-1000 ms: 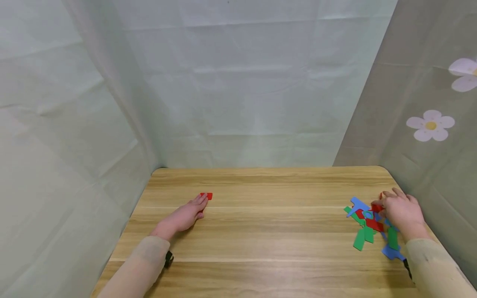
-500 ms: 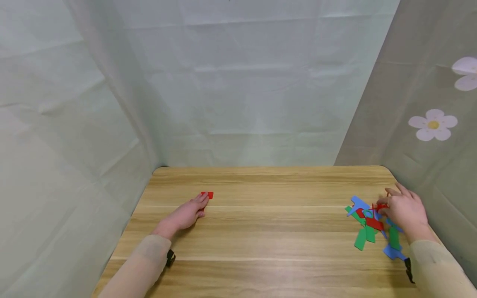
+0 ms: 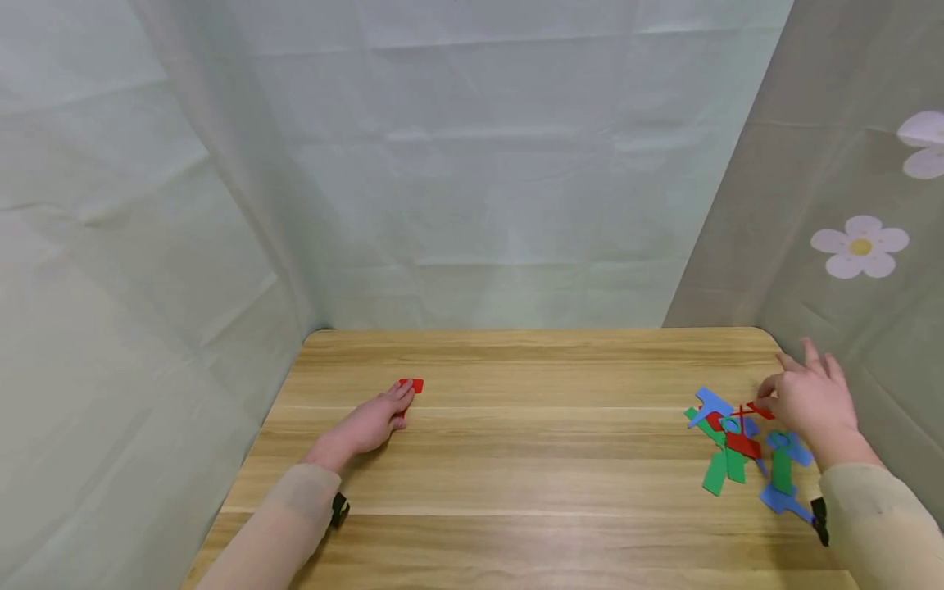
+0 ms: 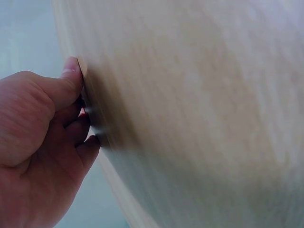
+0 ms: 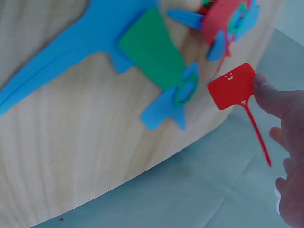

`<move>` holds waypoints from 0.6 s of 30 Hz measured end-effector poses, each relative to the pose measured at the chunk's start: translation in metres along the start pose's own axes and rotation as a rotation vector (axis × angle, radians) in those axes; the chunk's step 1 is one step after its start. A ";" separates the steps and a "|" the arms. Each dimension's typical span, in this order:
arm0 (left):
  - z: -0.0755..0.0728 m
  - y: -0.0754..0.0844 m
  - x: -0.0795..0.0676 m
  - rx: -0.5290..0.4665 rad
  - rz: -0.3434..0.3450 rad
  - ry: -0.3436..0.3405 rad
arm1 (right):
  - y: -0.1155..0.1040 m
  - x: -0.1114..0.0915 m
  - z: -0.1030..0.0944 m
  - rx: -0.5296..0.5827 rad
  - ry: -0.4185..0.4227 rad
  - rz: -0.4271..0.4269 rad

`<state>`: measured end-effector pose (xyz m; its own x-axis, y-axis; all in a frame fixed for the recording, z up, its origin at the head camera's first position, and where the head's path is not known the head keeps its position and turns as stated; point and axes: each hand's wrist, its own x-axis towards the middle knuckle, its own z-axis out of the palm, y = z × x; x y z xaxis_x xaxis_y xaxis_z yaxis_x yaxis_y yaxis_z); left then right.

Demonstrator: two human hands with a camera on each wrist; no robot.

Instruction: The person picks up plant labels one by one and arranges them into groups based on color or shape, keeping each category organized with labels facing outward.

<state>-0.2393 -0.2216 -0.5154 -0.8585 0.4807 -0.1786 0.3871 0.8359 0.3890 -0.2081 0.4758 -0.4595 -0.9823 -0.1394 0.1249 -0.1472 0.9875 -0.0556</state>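
Observation:
My right hand (image 3: 814, 401) pinches a red plant label (image 5: 232, 87) by a corner between thumb and fingertips, its other fingers raised. The label has a flat head with a cut-out smiling face and a thin pointed stem. Left of that hand lies a loose pile of labels, among them a blue label (image 3: 712, 403), a red label (image 3: 743, 445) and a green label (image 3: 714, 474). At the far left of the table, my left hand (image 3: 372, 420) rests its fingers on another red piece (image 3: 417, 386), mostly hidden under them; in the left wrist view the thumb and fingertips touch the tabletop.
The wooden table (image 3: 516, 475) has pale cloth hung behind it and on both sides. Near the right edge, a green label (image 3: 782, 470) overlaps blue ones. Flowers are printed on the right cloth (image 3: 859, 247).
The right hand has drawn a red label out of the pile, moving right and slightly farther back, and uncovered blue and green labels. The left hand stays on its red piece.

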 end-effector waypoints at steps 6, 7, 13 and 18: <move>-0.002 0.000 0.001 0.007 0.001 0.003 | -0.001 0.001 -0.013 0.046 -0.048 0.081; -0.002 0.000 0.001 0.008 0.000 0.004 | -0.001 0.001 -0.014 0.053 -0.063 0.093; -0.001 -0.002 0.001 0.018 -0.006 -0.004 | -0.008 0.007 -0.020 0.165 -0.174 0.170; 0.001 -0.001 0.001 0.013 -0.012 -0.009 | -0.034 0.016 -0.020 0.306 -0.189 0.185</move>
<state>-0.2408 -0.2218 -0.5165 -0.8599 0.4732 -0.1913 0.3813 0.8447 0.3755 -0.2164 0.4418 -0.4362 -0.9952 -0.0004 -0.0976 0.0346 0.9338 -0.3561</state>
